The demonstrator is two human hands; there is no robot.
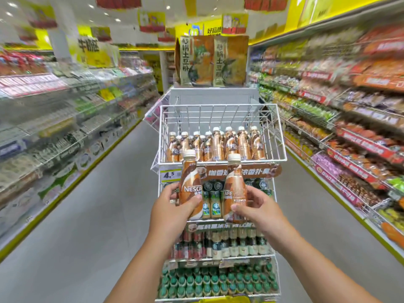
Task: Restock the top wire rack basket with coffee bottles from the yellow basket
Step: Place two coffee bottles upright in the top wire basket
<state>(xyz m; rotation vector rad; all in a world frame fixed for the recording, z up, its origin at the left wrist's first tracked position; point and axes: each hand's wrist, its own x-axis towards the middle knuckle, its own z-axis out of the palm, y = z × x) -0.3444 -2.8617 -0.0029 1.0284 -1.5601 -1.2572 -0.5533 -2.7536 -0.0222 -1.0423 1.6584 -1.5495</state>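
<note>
In front of the rack, the left hand (172, 204) grips one coffee bottle (191, 184) upright and the right hand (255, 205) grips a second bottle (235, 189) beside it. Just above and beyond both hands, the top wire basket (220, 107) holds rows of matching bottles (216, 146). Below the hands, lower shelves carry green-capped bottles (218, 281), and a yellow basket (223, 300) edge shows.

The top wire rack basket (220, 110) is thin metal wire with a smooth white coating. The two near coffee bottles (190, 184) look like plastic, wrapped in glossy brown printed film under matt cream caps. Far behind, tall pouches (194, 62) show a paper-like matt face. The aisle floor (98, 215) is smooth, dull grey
</note>
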